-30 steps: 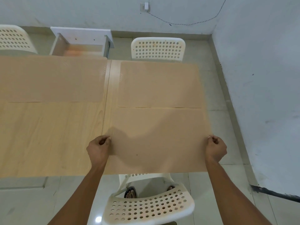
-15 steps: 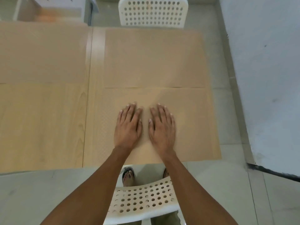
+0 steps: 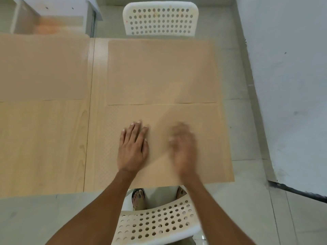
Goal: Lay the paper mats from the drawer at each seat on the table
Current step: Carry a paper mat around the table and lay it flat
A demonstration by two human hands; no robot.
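A brown paper mat (image 3: 208, 142) lies flat at the near right seat of the wooden table (image 3: 44, 147). My left hand (image 3: 132, 149) rests palm down on it, fingers spread. My right hand (image 3: 182, 147) is blurred with motion, flat over the same mat further right. A second mat (image 3: 161, 71) lies just beyond, at the far right seat. A third mat (image 3: 44, 68) covers the far left part of the table. The open white drawer (image 3: 49, 16) stands past the table at the top left, with something brownish inside.
A white perforated chair (image 3: 159, 225) stands right under me at the near edge, my feet showing beneath it. Another white chair (image 3: 161, 19) faces me across the table. A grey wall (image 3: 290, 85) runs along the right, with tiled floor between it and the table.
My hands let go of the mat's side edges and came to its middle, palms down. Since half a second ago they have slid apart, the right one sweeping to the right.
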